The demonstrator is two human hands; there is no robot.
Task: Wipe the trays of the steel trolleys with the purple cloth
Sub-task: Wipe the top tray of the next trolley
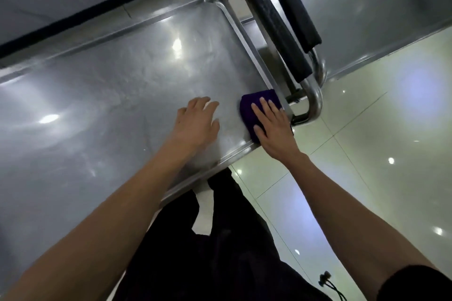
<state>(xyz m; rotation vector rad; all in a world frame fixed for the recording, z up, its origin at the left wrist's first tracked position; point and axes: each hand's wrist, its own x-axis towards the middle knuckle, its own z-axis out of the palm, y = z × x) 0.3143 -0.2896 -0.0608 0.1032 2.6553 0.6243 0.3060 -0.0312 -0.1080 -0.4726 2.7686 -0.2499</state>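
A person leans over a steel trolley, both bare forearms reaching onto its top tray [102, 85]. The right hand [274, 129] lies flat on a folded purple cloth [249, 107], fingers straight and slightly spread, pressing it down into the tray's near right corner, where the cloth touches the raised rim. The left hand [198, 122] sits just beside it on the bare steel, fingers relaxed and loosely spread, holding nothing; whether the palm actually rests on the metal or floats just above it is hard to tell from this angle. The tray surface shows dull streaks and bright glints of overhead light. Past the corner stands the trolley's tubular push handle [315, 95], its upper bar wrapped in a black foam grip [271, 24]; a second black-wrapped bar [293, 5] runs alongside it, apparently belonging to another trolley whose steel tray [381, 12] fills the upper right. Pale glossy floor tiles [381, 144] stretch to the right, and the person's dark trousers [220, 239] show below the tray edge. A small black cable [332, 286] lies on the floor near the bottom edge.
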